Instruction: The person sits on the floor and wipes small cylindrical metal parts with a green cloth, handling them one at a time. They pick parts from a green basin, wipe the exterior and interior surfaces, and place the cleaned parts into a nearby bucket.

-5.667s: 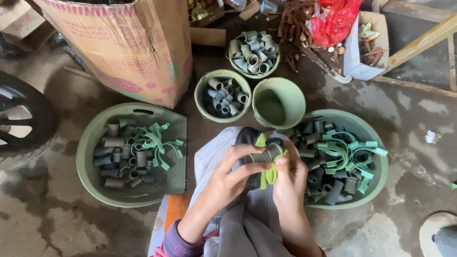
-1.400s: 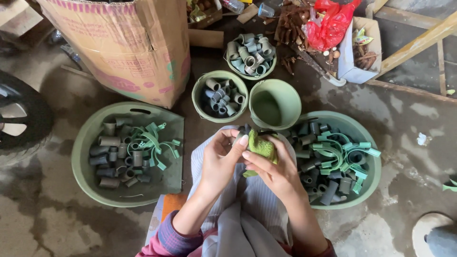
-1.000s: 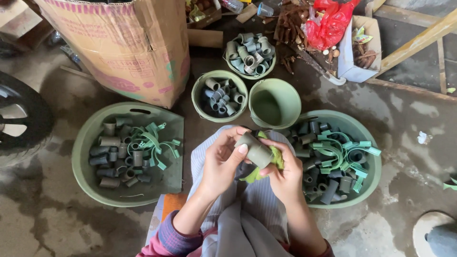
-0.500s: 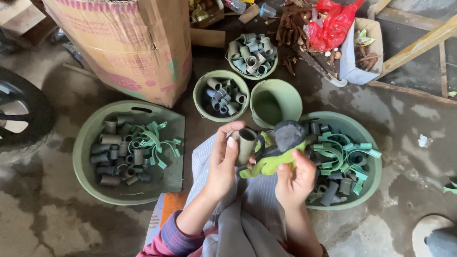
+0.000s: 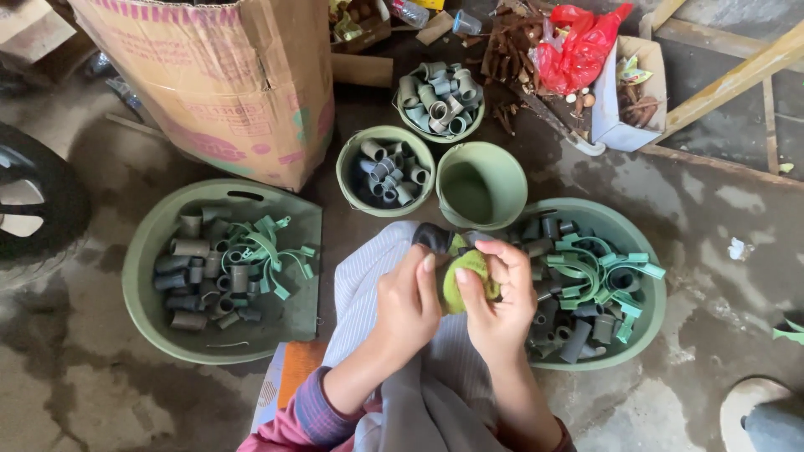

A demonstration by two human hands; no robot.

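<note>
Both hands meet over my lap, above a striped cloth. My left hand grips a dark grey tube piece whose end sticks up past my fingers. My right hand presses a yellow-green strip against that tube, thumb on top. Just right of my hands lies a green basin holding grey tube pieces and green strips.
A second green basin of tubes and strips sits at the left. Beyond my hands stand three small green bowls: one with tubes, one empty, one farther back. A cardboard box, a tyre and red bags surround them.
The hands, apart half a second ago with the green strip stretched between them, have closed together; the strip is now bunched against the tube.
</note>
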